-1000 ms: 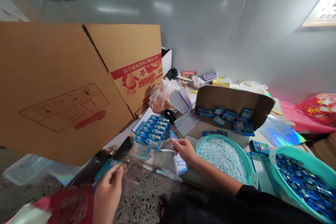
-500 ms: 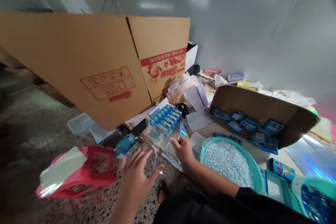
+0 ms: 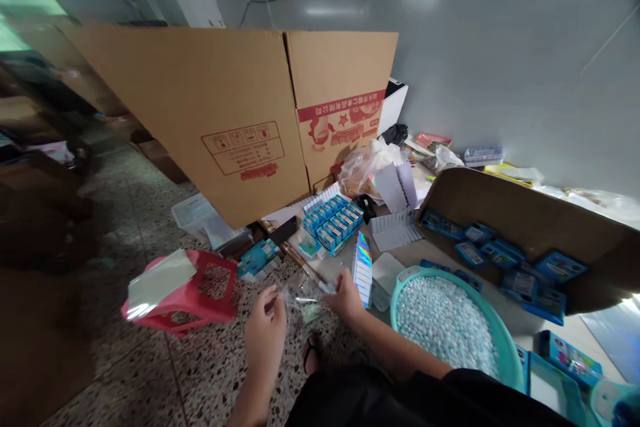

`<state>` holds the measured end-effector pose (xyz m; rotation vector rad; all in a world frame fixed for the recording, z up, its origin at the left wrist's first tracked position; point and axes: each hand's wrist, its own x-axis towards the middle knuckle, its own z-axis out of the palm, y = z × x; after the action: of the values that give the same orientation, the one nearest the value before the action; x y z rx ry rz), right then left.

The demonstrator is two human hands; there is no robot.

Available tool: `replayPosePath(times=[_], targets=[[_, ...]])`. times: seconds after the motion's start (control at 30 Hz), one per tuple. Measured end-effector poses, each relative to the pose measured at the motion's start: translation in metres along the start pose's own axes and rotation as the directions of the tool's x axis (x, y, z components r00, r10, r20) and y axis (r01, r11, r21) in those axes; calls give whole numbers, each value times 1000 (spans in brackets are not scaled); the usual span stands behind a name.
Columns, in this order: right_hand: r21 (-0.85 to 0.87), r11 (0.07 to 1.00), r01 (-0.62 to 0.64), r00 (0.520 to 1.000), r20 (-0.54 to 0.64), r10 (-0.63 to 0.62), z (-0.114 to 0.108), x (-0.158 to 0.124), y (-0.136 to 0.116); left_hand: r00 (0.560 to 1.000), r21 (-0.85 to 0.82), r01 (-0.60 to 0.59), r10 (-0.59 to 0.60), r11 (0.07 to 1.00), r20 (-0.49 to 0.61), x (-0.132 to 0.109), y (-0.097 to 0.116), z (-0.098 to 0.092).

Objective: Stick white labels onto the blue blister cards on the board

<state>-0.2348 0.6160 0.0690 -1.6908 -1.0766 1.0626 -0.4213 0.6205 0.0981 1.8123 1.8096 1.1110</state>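
Note:
A clear plastic bag [image 3: 306, 299] stretches between my hands, low over the floor at the table's near edge. My left hand [image 3: 267, 323] is closed, its fingertips pinched on the bag's left side. On the other side my right hand [image 3: 347, 298] grips the bag near a whitish edge; its exact contents are hard to make out. Just right of that hand stands a folded white card strip with a shiny rainbow face [image 3: 364, 267]. Beyond the hands, rows of small blue boxes [image 3: 333, 223] fill a display tray.
A turquoise basket of pale beads [image 3: 447, 323] stands at my right, before a tipped carton [image 3: 530, 213] holding blue packs. A large cardboard box [image 3: 240, 113] rises behind the table's left end. A red stool [image 3: 210, 287] with a silvery sheet is at left.
My left hand has gone from spread fingers to a pinch on the plastic bag. The bag now hangs between both hands. The view has turned left.

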Motion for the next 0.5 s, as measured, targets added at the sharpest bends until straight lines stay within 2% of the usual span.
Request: replayPosePath(times=[0.03, 0.1, 0.2, 0.27, 0.4, 0.47, 0.5], targets=[[-28, 998, 50, 999, -6, -50, 0, -2, 1, 999, 25, -32, 32, 999, -13, 1, -2, 2], [-65, 987, 149, 987, 68, -145, 3, -7, 0, 992, 61, -122, 123, 991, -8, 0, -1, 9], [-47, 983, 176, 959, 235, -160, 13, -12, -5, 965, 61, -263, 263, 963, 8, -5, 4, 23], [4, 992, 129, 951, 282, -125, 19, -9, -8, 939, 42, -345, 345, 938, 3, -9, 8, 29], [239, 971, -20, 945, 321, -60, 32, 3, -14, 881, -13, -474, 473, 881, -23, -16, 17, 30], [423, 895, -140, 926, 376, -33, 39, 10, -19, 854, -34, -520, 519, 853, -46, -19, 22, 27], [523, 824, -217, 909, 416, -25, 43, 13, -22, 840, -45, -542, 539, 839, -55, -22, 25, 26]])
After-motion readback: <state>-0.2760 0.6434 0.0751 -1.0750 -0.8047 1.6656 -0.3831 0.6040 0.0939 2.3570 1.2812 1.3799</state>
